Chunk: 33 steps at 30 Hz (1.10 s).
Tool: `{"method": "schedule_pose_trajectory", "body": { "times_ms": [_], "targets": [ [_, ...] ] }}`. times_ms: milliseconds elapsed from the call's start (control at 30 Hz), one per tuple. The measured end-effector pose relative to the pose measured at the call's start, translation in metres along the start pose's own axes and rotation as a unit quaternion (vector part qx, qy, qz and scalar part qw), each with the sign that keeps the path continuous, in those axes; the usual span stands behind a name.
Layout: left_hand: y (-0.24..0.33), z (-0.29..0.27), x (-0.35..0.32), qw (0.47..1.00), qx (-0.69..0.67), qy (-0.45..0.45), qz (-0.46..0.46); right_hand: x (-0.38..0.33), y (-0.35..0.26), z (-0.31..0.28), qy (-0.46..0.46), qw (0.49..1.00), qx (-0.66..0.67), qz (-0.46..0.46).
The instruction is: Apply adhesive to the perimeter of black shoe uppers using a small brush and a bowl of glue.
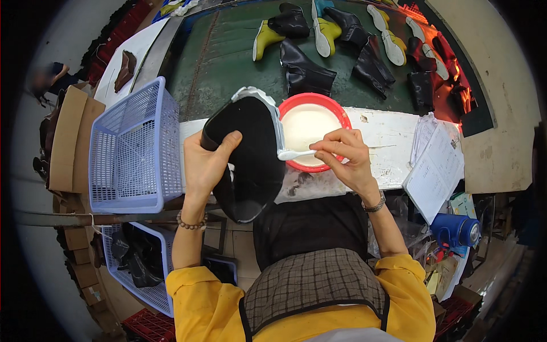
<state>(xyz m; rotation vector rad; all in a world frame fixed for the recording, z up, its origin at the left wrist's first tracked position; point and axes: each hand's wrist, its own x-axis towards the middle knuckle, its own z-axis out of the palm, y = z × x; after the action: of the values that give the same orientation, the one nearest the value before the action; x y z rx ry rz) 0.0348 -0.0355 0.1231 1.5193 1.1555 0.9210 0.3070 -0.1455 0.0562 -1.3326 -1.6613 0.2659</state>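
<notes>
Closest in, the left hand (pixel 206 162) was wrapped around a black boot upper (pixel 250 159), thumb across the front and fingers closed behind it, holding it tilted over the edge of the white workbench (pixel 393 142). The right hand (pixel 347 157) pinched a small white glue brush (pixel 293 154) tight between thumb and fingertips, with the bristle end touching the boot's edge, where a strip of white glue (pixel 268 105) ran along the rim. Just behind the brush sat a red bowl (pixel 313 101) full of white glue, right beside the boot on the bench. Off to the left was an empty pale blue plastic basket (pixel 131 148), and lower down another basket (pixel 142 268) holding dark pieces. To the right lay an open notebook (pixel 436 168) and a blue jug (pixel 456 229). Farther back, on the green conveyor belt (pixel 228 57), a bunch of black boots (pixel 305 71) lay scattered, some with yellow-green soles (pixel 325 31) and white soles (pixel 393 45)
</notes>
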Motion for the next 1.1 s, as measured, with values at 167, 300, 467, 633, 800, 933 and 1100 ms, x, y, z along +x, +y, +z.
{"method": "schedule_pose_trajectory", "body": {
  "times_ms": [167,300,467,633,800,933,1100],
  "targets": [
    [-0.038,-0.003,0.032,0.986,0.106,0.088,0.096,-0.004,0.015,-0.017,0.063,0.991,-0.005,0.117],
    [-0.092,-0.019,0.036,0.995,0.088,-0.018,0.051,-0.009,0.035,-0.041,-0.034,0.953,-0.272,0.129],
    [-0.118,-0.029,0.003,0.946,0.288,-0.099,0.110,-0.016,0.034,-0.043,-0.001,0.953,-0.280,0.114],
    [-0.121,-0.043,-0.025,0.860,0.477,-0.138,0.117,-0.026,0.038,-0.044,0.036,0.961,-0.194,0.194],
    [-0.124,-0.060,-0.027,0.885,0.421,-0.135,0.146,-0.027,0.044,-0.043,0.033,0.968,-0.161,0.188],
    [-0.092,-0.038,-0.036,0.929,0.328,-0.059,0.160,-0.017,0.018,-0.032,0.075,0.983,-0.008,0.165],
    [-0.066,-0.015,-0.053,0.940,0.238,-0.070,0.235,-0.008,-0.005,-0.010,0.015,0.989,0.074,0.131]
  ]
}}
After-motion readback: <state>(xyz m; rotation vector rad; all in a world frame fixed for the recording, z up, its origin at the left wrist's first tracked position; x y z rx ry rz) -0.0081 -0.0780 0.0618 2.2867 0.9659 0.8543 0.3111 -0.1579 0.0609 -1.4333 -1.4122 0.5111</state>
